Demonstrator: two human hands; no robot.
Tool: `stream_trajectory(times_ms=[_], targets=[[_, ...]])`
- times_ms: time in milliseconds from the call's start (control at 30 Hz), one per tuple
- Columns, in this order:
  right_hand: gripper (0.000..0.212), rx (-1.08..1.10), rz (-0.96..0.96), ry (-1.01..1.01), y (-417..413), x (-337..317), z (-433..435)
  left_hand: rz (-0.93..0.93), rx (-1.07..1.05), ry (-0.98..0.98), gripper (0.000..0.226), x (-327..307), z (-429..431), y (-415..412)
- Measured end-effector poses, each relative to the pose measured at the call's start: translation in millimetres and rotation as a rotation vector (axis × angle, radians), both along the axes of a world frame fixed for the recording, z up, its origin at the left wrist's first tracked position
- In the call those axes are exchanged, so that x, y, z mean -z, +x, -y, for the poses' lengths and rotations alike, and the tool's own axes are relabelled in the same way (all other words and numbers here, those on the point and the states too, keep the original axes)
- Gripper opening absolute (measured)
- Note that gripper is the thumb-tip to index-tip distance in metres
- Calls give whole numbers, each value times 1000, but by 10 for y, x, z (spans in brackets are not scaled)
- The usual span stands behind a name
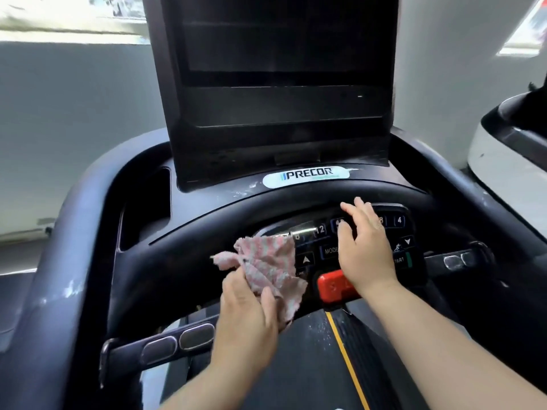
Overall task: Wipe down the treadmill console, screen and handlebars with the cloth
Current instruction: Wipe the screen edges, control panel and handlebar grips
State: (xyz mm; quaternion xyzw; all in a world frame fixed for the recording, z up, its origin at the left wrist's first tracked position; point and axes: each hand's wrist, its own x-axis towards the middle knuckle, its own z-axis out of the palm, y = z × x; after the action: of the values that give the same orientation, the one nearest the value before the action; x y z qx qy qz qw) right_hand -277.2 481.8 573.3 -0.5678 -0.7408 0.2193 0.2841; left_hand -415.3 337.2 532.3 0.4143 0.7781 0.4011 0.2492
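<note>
Two hands at the console keypad [328,250]: the left hand [245,318] gripped the cloth [266,267] at its left edge; the right hand [362,247] lay spread flat over the keys, directly rightward of the cloth, along the keypad's long axis, probably blocking that sweep

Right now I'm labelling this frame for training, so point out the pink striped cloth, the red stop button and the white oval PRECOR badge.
pink striped cloth [268,263]: head view, crumpled middle.
red stop button [331,287]: head view, bare left part.
white oval PRECOR badge [306,175]: head view, the lettering.
</note>
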Motion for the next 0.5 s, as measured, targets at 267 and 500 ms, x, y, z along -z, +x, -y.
stream_trajectory(times_ms=[267,500], targets=[[45,216,-141,2,471,57,-175,-375,102,79,47,-258,-712,-149],[45,402,-206,-113,1120,164,-343,-858,573,-96,29,-589,-1679,319]])
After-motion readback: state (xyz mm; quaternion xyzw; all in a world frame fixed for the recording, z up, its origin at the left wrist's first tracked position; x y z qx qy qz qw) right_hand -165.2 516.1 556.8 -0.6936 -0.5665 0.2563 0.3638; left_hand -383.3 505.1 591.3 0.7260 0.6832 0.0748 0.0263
